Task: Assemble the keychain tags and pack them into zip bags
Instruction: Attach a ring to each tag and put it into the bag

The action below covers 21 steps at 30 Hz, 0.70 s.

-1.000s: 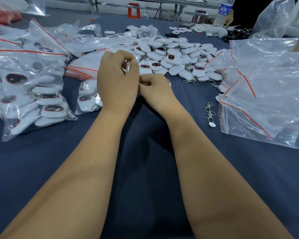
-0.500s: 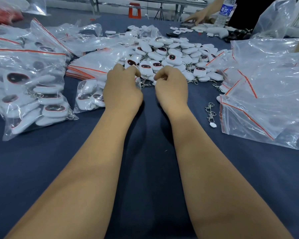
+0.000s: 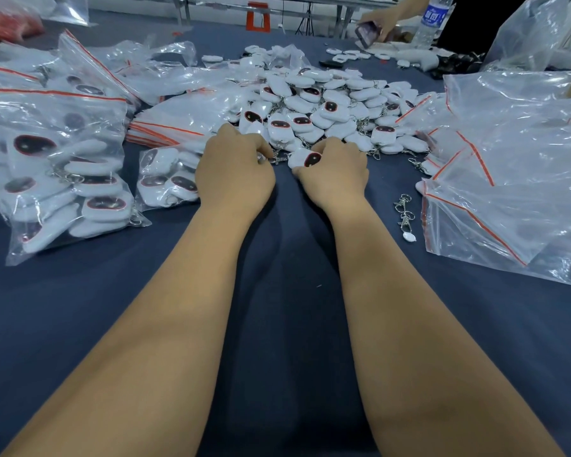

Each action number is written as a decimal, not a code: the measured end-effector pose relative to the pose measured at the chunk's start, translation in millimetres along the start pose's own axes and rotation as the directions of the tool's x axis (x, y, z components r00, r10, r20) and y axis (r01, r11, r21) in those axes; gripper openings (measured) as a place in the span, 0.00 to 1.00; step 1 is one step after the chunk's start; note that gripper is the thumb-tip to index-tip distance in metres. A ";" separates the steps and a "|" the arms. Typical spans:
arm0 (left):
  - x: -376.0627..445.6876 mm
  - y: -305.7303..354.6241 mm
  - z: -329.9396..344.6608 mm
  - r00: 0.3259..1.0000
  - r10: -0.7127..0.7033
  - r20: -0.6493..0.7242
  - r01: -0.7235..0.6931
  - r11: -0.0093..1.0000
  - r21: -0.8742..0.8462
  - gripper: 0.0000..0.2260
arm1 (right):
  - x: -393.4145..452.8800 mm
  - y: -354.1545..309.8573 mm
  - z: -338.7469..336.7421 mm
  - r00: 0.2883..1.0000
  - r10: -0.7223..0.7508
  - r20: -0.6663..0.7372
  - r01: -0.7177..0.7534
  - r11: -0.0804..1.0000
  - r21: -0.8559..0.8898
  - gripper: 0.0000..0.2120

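A heap of white keychain tags (image 3: 327, 103) with dark oval faces lies on the blue table (image 3: 277, 291) ahead of me. My right hand (image 3: 335, 174) grips one white tag (image 3: 305, 158) at the heap's near edge, its dark face up. My left hand (image 3: 233, 171) has its fingers curled and pinches a metal clasp (image 3: 277, 157) lying just left of that tag. A small filled zip bag (image 3: 165, 174) lies beside my left hand.
Large filled zip bags (image 3: 56, 166) are piled at the left, a stack of flat zip bags (image 3: 165, 127) behind them, loose clear bags (image 3: 515, 166) at the right. Spare metal clasps (image 3: 405, 216) lie near the right bags. Another person's hand (image 3: 378, 21) and a water bottle (image 3: 431, 18) are at the far edge.
Both hands came down from in front of me to the near edge of the heap and moved apart. My right hand took hold of a tag. The far person's hand lifted a phone.
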<state>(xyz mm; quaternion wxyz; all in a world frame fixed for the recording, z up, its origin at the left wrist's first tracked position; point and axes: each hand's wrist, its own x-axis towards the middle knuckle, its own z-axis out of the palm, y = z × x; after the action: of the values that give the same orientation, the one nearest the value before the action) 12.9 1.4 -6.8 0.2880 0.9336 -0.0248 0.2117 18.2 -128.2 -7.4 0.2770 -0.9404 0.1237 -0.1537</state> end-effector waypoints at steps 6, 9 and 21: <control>-0.9 1.9 -0.8 1.000 -0.019 0.012 0.020 0.998 -0.058 0.14 | -3.8 -4.1 -1.7 1.000 -0.013 -0.003 0.012 0.843 0.538 0.08; -0.2 2.0 -0.9 1.000 -0.026 0.009 0.026 0.997 -0.074 0.14 | -6.8 -8.4 -5.6 1.000 -0.016 0.022 -0.006 0.652 0.758 0.14; 0.0 4.0 -1.6 0.996 -0.084 -0.015 0.079 0.976 -0.201 0.15 | -7.3 -15.9 -1.7 0.984 -0.090 0.152 -0.074 0.570 0.818 0.07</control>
<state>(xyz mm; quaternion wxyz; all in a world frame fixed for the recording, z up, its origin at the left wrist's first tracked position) 11.6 -1.1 -3.5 0.3893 0.8975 -0.0043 0.2071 13.3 -113.8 1.2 0.6906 -0.7147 0.0091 -0.1108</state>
